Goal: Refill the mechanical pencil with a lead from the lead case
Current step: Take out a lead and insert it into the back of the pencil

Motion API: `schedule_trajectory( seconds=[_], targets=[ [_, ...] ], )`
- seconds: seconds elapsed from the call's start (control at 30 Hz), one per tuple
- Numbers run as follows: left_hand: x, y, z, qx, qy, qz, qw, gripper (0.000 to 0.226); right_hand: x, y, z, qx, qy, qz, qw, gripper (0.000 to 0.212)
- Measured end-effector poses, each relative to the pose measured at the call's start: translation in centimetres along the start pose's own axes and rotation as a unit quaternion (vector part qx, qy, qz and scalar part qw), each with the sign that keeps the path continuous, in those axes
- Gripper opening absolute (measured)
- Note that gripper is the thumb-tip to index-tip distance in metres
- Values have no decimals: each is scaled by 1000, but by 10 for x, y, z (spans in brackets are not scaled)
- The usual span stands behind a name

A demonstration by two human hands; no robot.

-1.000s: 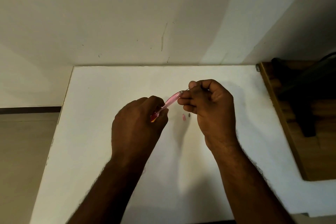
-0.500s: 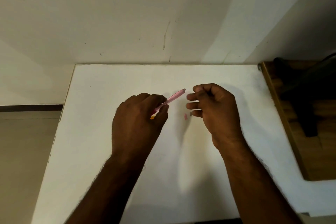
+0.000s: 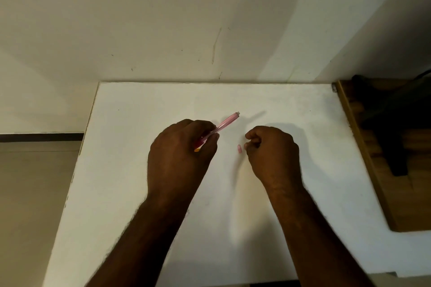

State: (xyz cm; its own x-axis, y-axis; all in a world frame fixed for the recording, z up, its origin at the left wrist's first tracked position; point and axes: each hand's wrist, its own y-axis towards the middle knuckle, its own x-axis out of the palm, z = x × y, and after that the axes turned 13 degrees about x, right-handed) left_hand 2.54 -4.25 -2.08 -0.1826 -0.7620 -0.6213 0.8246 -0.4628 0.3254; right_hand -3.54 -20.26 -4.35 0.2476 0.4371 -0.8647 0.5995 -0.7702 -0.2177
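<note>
Over the last second the right hand [image 3: 272, 151] has come away from the open top end of the mechanical pencil [image 3: 224, 124] and dropped to the table [image 3: 291, 228], its fingers curled in above a small pink cap [image 3: 239, 148]; whether they pinch anything cannot be told. That suggests the lead is already in the barrel and the cap goes on next. The left hand [image 3: 182, 154], near the centre of the frame, grips the pencil's lower half, its long axis running diagonally, the top end pointing toward the upper right and the tip hidden in the palm.
</note>
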Motion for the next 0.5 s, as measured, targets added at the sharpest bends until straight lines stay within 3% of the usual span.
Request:
schedule_trajectory(
  seconds=[0.1,0.27,0.33,0.37,0.4,0.47,0.5],
  targets=[
    [1,0,-2,-4,-4,-2,1000,19,3,0,-1,1,-44,13,999,8],
    [1,-1,-4,-11,-15,-5,1000,18,6,0,-1,20,-65,10,998,21],
    [1,-1,-4,-4,-5,-4,1000,18,4,2,-2,50,18,-11,999,17],
    [1,-1,-4,1,3,-3,1000,18,1,4,-4,72,119,-37,990,14],
    [0,-1,-4,3,6,-3,1000,17,-4,5,-7,94,252,-80,960,13],
    [0,0,-4,0,-5,-1,1000,18,-16,5,-11,119,484,-184,847,16],
    [0,0,-4,-1,-9,0,1000,17,-21,5,-12,120,548,-229,796,16]
  ],
)
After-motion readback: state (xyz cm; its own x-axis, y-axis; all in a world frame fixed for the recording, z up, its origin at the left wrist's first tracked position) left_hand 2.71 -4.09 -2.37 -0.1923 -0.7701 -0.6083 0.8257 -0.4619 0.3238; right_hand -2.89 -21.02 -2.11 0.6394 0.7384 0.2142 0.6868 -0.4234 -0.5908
